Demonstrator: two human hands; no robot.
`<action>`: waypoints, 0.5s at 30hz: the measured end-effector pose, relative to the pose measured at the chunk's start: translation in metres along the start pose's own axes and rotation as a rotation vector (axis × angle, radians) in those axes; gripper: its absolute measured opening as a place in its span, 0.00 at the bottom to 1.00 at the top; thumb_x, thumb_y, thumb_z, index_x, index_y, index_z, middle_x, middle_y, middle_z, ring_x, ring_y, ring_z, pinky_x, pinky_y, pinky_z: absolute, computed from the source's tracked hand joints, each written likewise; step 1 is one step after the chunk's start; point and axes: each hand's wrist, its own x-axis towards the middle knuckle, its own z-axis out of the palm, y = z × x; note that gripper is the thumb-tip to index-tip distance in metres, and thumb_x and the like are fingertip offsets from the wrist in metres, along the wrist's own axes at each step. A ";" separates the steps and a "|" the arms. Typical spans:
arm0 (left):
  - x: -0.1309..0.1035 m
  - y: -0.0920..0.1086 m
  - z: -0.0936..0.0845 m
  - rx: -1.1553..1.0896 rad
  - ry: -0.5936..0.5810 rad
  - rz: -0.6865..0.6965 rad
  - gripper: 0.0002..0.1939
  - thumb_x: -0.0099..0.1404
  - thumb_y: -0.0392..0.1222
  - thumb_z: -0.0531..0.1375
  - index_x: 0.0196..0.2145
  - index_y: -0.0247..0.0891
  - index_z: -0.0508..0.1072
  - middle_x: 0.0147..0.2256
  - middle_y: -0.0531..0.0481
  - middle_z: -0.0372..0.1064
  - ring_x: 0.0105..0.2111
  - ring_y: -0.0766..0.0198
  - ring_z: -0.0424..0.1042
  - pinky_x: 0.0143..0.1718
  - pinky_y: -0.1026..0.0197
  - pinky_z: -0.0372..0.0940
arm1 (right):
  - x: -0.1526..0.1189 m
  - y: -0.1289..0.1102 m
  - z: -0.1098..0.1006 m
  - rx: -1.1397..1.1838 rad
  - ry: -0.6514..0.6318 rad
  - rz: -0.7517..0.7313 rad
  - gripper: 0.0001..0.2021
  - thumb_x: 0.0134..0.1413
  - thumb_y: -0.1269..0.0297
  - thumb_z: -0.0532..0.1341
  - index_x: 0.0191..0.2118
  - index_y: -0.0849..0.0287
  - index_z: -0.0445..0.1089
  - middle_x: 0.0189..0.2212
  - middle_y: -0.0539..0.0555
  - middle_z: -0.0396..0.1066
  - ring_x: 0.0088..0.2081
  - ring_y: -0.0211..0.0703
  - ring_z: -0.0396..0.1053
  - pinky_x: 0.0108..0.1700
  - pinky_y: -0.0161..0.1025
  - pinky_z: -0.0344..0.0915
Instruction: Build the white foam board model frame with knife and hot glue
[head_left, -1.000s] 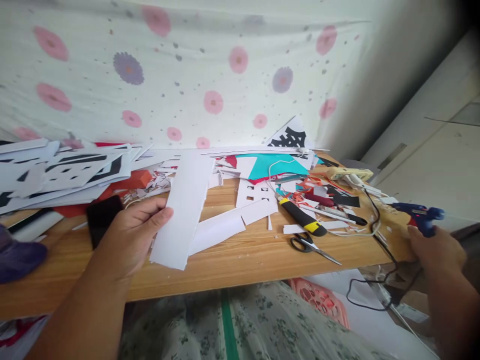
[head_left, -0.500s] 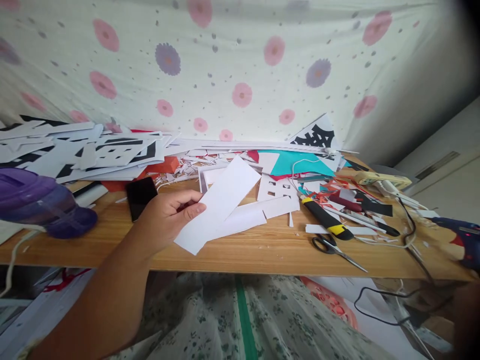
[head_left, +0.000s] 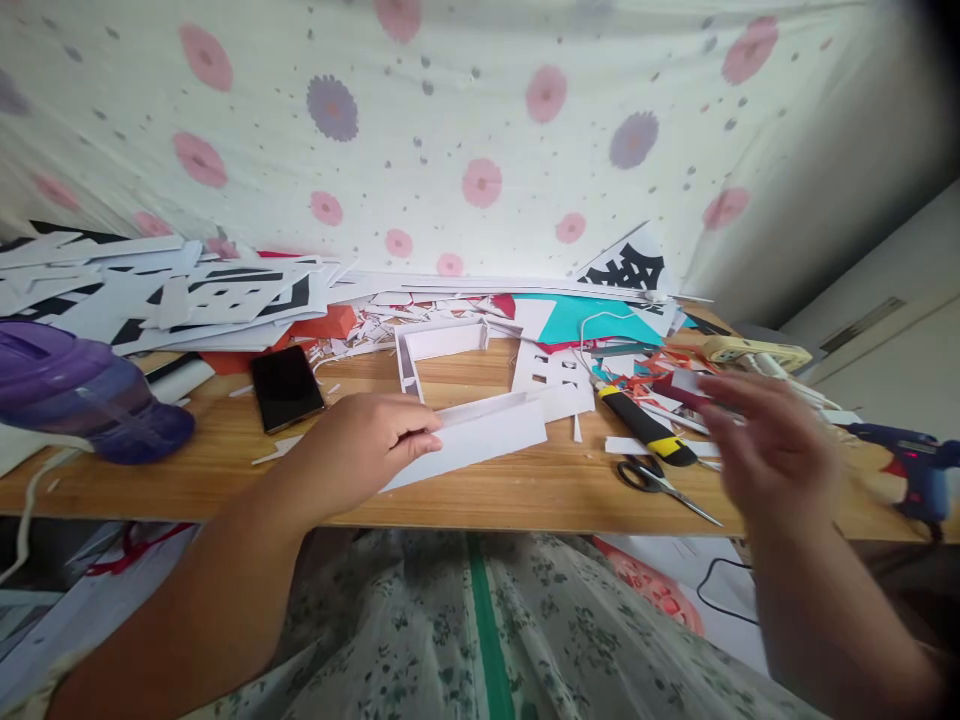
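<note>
Scissors (head_left: 661,482) are lying near the front of the surface (head_left: 517,505). The left hand (head_left: 360,445) is clamping its grip on a white strip (head_left: 491,438) left of them; the blurred right hand (head_left: 780,455) is hovering, grip apart. Beyond, a white frame (head_left: 448,340) is resting.

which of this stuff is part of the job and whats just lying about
Seemingly in the job:
white strip, held by the left hand
open white frame, just behind it
blue glue gun, likely, beyond the empty right hand

Probably just lying about:
phone
purple bottle
paper scraps
</note>
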 end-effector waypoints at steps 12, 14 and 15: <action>-0.020 -0.005 -0.002 0.086 0.138 -0.076 0.14 0.69 0.45 0.52 0.35 0.42 0.78 0.34 0.51 0.77 0.34 0.61 0.73 0.35 0.61 0.61 | 0.039 -0.037 0.095 0.325 -0.498 -0.270 0.10 0.60 0.73 0.59 0.43 0.55 0.76 0.34 0.55 0.76 0.36 0.44 0.71 0.37 0.41 0.69; -0.031 -0.019 -0.001 0.056 0.158 -0.118 0.14 0.68 0.45 0.53 0.35 0.41 0.77 0.34 0.51 0.77 0.34 0.61 0.73 0.35 0.61 0.62 | 0.034 -0.023 0.100 0.340 -0.495 -0.182 0.08 0.59 0.71 0.60 0.41 0.55 0.76 0.34 0.54 0.76 0.36 0.43 0.72 0.37 0.40 0.69; -0.037 -0.025 0.001 0.042 0.166 -0.134 0.13 0.68 0.45 0.54 0.34 0.41 0.78 0.33 0.51 0.77 0.33 0.62 0.73 0.34 0.62 0.62 | 0.030 -0.018 0.103 0.338 -0.495 -0.151 0.08 0.59 0.70 0.61 0.41 0.55 0.76 0.34 0.54 0.76 0.36 0.43 0.72 0.37 0.40 0.69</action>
